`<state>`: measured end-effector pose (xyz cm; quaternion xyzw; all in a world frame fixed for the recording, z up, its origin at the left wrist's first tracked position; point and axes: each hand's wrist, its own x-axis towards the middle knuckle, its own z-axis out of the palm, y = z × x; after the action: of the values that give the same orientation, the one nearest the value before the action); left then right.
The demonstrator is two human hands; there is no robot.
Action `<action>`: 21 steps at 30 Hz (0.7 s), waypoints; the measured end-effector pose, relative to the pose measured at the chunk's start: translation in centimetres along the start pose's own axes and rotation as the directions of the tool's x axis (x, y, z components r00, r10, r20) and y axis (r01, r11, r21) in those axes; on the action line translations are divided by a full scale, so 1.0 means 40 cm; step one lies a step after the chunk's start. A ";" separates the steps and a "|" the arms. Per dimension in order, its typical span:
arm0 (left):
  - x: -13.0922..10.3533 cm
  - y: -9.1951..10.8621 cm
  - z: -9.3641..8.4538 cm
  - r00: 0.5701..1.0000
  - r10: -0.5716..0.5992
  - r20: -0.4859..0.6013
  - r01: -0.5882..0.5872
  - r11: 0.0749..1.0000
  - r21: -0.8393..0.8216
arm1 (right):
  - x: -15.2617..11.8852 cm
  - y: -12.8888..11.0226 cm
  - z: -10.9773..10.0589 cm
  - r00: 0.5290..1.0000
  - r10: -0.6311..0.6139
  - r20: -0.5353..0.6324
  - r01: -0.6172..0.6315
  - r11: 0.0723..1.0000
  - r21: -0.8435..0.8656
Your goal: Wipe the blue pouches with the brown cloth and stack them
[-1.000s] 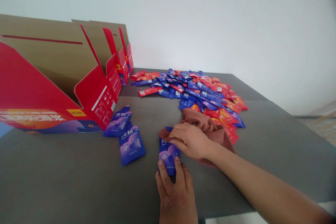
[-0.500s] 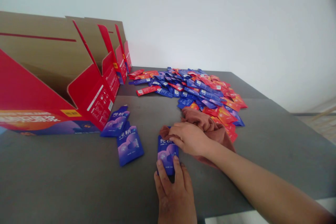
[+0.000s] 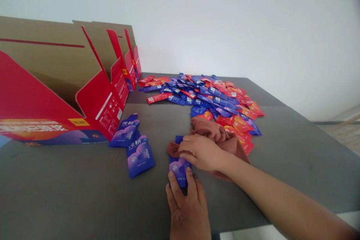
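Observation:
A blue pouch [image 3: 178,173] with purple fruit art lies flat on the table in front of me. My left hand [image 3: 188,202] holds its lower end down, fingertips on the front. My right hand [image 3: 201,152] is closed on a reddish-brown cloth [image 3: 213,129], a fold of which presses across the pouch's upper half and hides the lettering there. The rest of the cloth lies bunched behind that hand, against the heap. To the left, two more blue pouches [image 3: 140,157] overlap beside a carton.
Open red cartons [image 3: 104,105] with raised brown flaps stand in a row along the left. A wide heap of blue and red pouches [image 3: 202,95] covers the back middle of the grey table [image 3: 292,150]. Behind the table is a white wall.
My right hand has slid the cloth fold a little down and left over the pouch, uncovering its top edge and covering its lettering. My left hand has stayed in place.

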<state>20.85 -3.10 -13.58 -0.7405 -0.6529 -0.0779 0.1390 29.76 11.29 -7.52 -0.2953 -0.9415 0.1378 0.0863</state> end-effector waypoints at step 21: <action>0.002 0.003 -0.003 1.000 -0.016 0.014 0.016 1.000 -0.016 | -0.001 -0.004 0.007 1.000 -0.006 -0.028 0.005 1.000 -0.030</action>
<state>21.00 -3.06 -13.46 -0.7369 -0.6591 -0.0791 0.1279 29.64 11.09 -7.74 -0.2958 -0.9430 0.1191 0.0956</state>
